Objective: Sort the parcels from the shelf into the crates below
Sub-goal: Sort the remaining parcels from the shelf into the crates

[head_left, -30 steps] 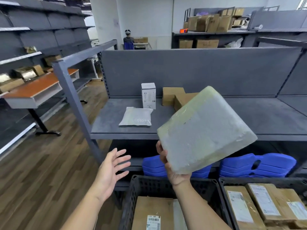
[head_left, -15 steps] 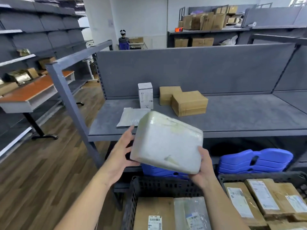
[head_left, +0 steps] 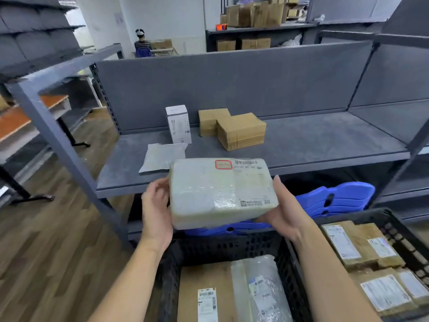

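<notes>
Parcel (head_left: 220, 194) held in air, label up, above black crate (head_left: 232, 246), in front of shelf (head_left: 325, 140). Left hand (head_left: 156, 210) grasps left end; right hand (head_left: 285, 210) cups right end from below. Glossy film wrap, likely slippery; looks stiff, fairly light. Best hold: opposite ends, fingers underneath.

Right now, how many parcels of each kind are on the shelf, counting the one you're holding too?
Brown boxes: 2
White box: 1
Grey bag: 1
Wrapped parcel, held: 1
Total: 5
</notes>
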`<control>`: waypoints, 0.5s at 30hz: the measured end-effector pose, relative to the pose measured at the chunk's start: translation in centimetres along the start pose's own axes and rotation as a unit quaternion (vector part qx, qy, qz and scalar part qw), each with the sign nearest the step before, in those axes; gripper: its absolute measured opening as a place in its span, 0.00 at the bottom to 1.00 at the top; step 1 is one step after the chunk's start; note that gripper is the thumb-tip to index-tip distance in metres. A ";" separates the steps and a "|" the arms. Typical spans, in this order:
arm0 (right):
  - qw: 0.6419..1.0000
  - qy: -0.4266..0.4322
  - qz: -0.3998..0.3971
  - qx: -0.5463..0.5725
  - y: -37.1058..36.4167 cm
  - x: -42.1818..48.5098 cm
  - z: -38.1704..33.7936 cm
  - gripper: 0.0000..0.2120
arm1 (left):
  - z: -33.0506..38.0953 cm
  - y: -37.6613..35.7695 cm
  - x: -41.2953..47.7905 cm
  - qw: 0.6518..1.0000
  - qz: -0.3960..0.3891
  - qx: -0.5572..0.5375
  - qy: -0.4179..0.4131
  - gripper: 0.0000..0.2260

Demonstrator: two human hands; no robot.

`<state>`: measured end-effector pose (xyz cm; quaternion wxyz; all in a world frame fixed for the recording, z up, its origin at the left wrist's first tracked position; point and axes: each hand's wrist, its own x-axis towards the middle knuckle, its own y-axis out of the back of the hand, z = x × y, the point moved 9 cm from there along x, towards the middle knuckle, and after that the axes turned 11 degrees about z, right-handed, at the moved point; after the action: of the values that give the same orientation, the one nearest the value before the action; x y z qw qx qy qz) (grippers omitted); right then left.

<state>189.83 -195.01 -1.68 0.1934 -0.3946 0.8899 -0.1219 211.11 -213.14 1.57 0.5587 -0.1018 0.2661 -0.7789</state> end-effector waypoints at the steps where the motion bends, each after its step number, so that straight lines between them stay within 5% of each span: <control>1: 1.000 0.014 -0.006 -0.013 -0.2 -0.1 -0.2 0.30 | -0.2 0.3 0.0 1.000 0.020 0.013 -0.016 0.30; 3: 0.999 0.034 -0.018 -0.031 -0.6 -0.1 -0.2 0.27 | -0.6 0.7 -0.2 0.995 0.041 0.073 -0.060 0.35; 5: 0.999 0.037 -0.020 -0.032 -0.5 -0.2 0.1 0.27 | -1.6 1.2 -0.1 0.984 0.046 0.163 -0.057 0.29; 10: 0.997 0.028 -0.018 -0.070 0.2 -0.6 2.5 0.26 | -5.8 2.9 -0.2 0.929 -0.080 0.329 0.147 0.27; 15: 0.989 -0.046 0.012 -0.139 1.2 0.1 8.1 0.22 | -9.1 6.8 1.4 0.918 -0.030 0.363 0.155 0.19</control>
<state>192.55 -194.84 -9.39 0.1783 -0.4125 0.8930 0.0237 212.01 -213.29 -9.87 0.4857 0.2218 0.0453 -0.8443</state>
